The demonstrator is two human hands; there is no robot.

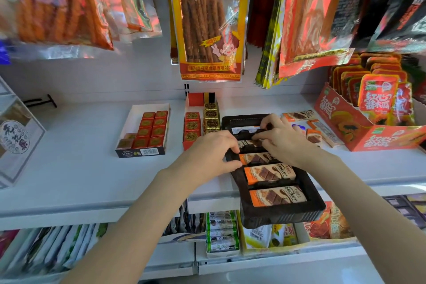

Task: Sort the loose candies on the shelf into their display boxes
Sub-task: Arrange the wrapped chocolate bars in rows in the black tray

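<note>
1. Head view: white shelf (80, 168) at chest level. A black slotted tray (306, 210) lies on it, its near end overhanging the front edge.
2. Tray holds orange-and-white chocolate bars (269, 174) lying crosswise, one per slot; three show in full at the near end, more sit partly under the hands.
3. Left hand (212, 157): fingers curled over the tray's left rim, thumb pressed at the side, gripping the tray.
4. Right hand (283, 138): fingertips pinch a wrapped bar (247, 143) in a middle slot.
5. Loose bars (299, 115) of the same kind lie on the shelf just right of the tray, beside a large orange display carton (341, 122).
6. Left of the tray: a white box (133, 120) of red square candies, well apart, and a narrow box of red and gold squares (200, 122) just beside the tray.
7. Snack bags (209, 21) hang above.
</note>
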